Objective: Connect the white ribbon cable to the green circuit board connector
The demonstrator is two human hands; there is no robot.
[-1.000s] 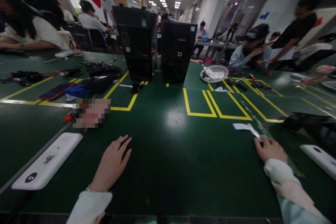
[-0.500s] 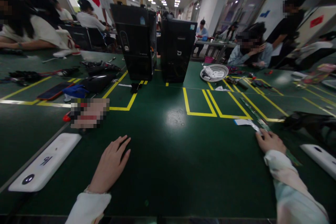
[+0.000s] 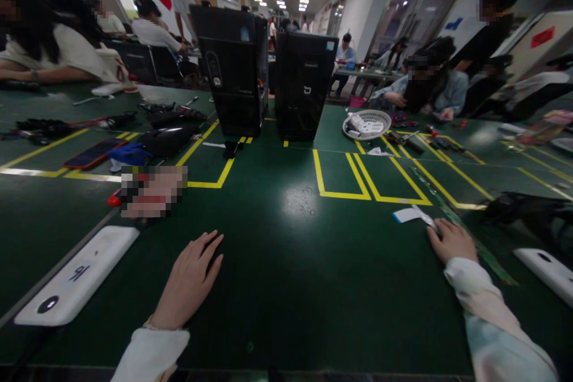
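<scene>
My left hand lies palm down on the green table, fingers stretched out and slightly apart, with nothing in it. Over on the right, my right hand is closed at the fingertips on one end of a white flat ribbon cable. The cable bends, and its wide blue-tipped end points left, away from the fingers. Just right of that hand a long, narrow green circuit-board strip lies slanting on the table; the wrist and sleeve are close beside it.
Two black computer towers stand at the table's back. A white basket is right of them. White devices lie at both sides. Dark cables and tools are on the left. Yellow tape marks rectangles. Other people sit and stand beyond.
My right hand has moved a little left with the ribbon cable, away from the green strip, more of which now shows. My left hand has stayed put. A person across has lowered a hand.
</scene>
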